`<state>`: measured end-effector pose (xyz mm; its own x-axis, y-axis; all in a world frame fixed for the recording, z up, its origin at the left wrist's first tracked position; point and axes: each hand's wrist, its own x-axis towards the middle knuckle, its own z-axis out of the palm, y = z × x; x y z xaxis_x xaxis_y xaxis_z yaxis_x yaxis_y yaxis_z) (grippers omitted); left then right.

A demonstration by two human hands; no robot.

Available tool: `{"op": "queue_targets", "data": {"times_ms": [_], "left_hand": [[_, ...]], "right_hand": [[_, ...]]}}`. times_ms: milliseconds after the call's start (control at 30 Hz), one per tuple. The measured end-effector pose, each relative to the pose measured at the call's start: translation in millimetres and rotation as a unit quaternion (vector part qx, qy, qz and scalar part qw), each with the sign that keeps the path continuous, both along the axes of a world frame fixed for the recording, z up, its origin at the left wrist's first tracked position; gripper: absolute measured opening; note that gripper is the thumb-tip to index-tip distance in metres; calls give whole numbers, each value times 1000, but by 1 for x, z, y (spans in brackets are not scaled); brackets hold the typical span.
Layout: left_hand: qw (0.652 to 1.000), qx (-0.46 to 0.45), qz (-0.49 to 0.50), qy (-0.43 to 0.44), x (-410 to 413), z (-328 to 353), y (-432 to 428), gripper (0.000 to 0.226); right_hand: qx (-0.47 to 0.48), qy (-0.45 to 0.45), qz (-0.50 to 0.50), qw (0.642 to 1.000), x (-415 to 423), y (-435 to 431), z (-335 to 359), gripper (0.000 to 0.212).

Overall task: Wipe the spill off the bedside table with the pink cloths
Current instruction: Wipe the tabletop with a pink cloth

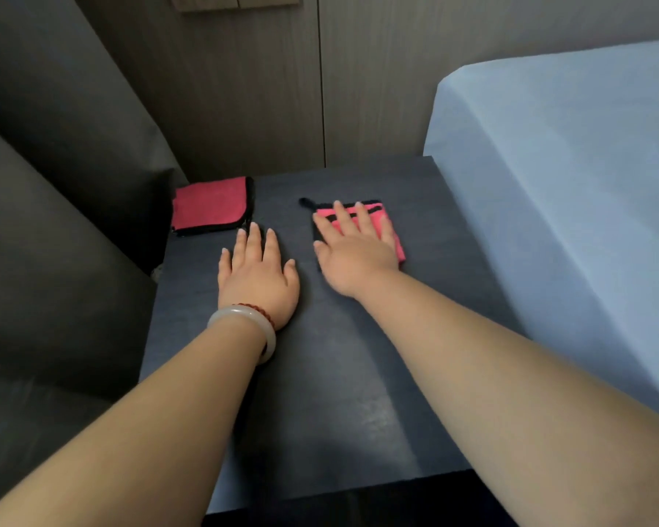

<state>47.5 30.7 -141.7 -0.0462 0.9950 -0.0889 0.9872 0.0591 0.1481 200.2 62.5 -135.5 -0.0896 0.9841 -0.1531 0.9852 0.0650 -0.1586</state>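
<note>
The dark bedside table [339, 374] fills the middle of the head view. A folded pink cloth [210, 205] with black trim lies at the table's far left corner. A second pink cloth [390, 233] with black trim and a loop lies further right, under my right hand [352, 252], which presses flat on it with straight fingers. My left hand [257, 271] rests flat on the bare tabletop, its fingertips just short of the left cloth. A faint pale smear [373, 416] shows on the near part of the tabletop.
A bed with a light blue sheet [567, 184] borders the table on the right. A dark grey upholstered surface [54, 222] stands to the left. A wood-panelled wall [263, 89] is behind the table.
</note>
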Motion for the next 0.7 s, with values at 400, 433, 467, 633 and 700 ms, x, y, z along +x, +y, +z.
{"op": "queue_targets", "data": {"times_ms": [400,433,467,633,700], "left_hand": [[1000,15,-1,5,2,-3,0,62],[1000,16,-1,3,2,-3,0,62],[1000,17,-1,-2,1,-3,0,62],[999,24,-7,-21,0,-1,-2,60],[999,27,-6,-18,1,0,-3,60]], "right_hand": [[-31,-34,-135,990,60,28,0,57],[-20,-25,-91,995,37,21,1,57],[-1,-18,-36,999,13,11,-1,57],[18,-2,81,997,3,-2,-4,55],[21,-21,-1,1000,47,8,-5,56]]}}
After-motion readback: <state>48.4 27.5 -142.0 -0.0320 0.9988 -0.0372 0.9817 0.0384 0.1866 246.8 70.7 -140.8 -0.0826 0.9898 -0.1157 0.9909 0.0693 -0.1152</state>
